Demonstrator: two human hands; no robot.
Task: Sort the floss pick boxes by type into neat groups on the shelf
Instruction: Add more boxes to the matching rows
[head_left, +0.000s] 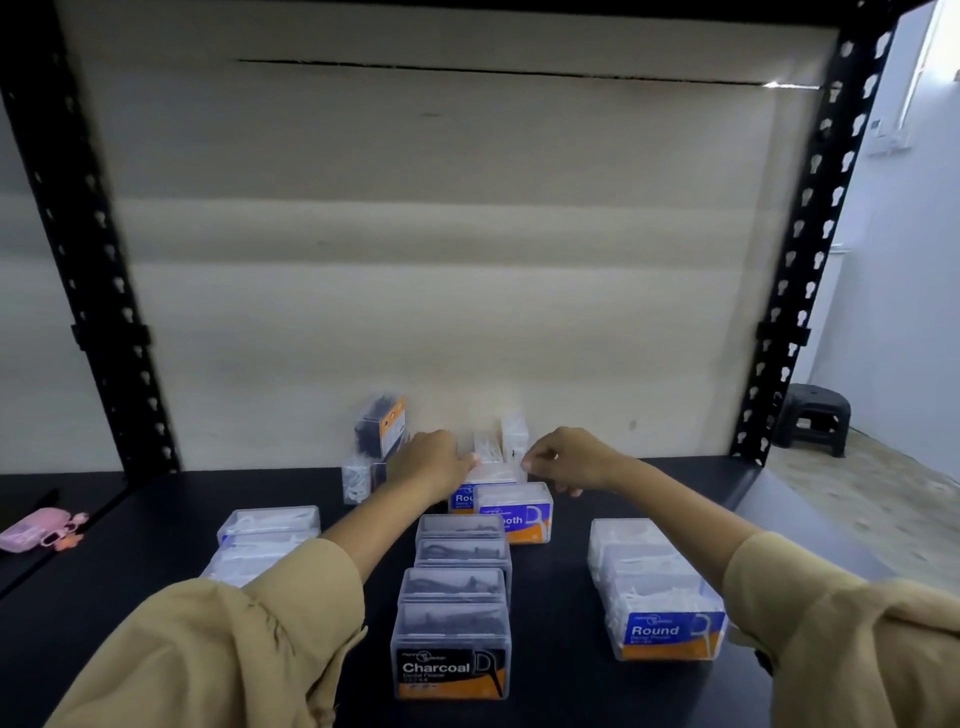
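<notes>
Charcoal boxes (457, 597) sit nearer than both hands (431, 460) (569, 460).

Bare shelf (675, 488) is lying open right of the right hand (566, 460). Stacked boxes (382, 434) are crowding just left of the left hand (431, 462). Nearer than both hands, 3 rows are standing apart, the Charcoal row (457, 587), Round row (649, 582) and white row (270, 525), leaving 2 open lanes between them.

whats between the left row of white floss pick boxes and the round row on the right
Head view: a row of clear plastic boxes of dark picks, front one labelled Charcoal, with strips of bare black shelf on either side.
</notes>
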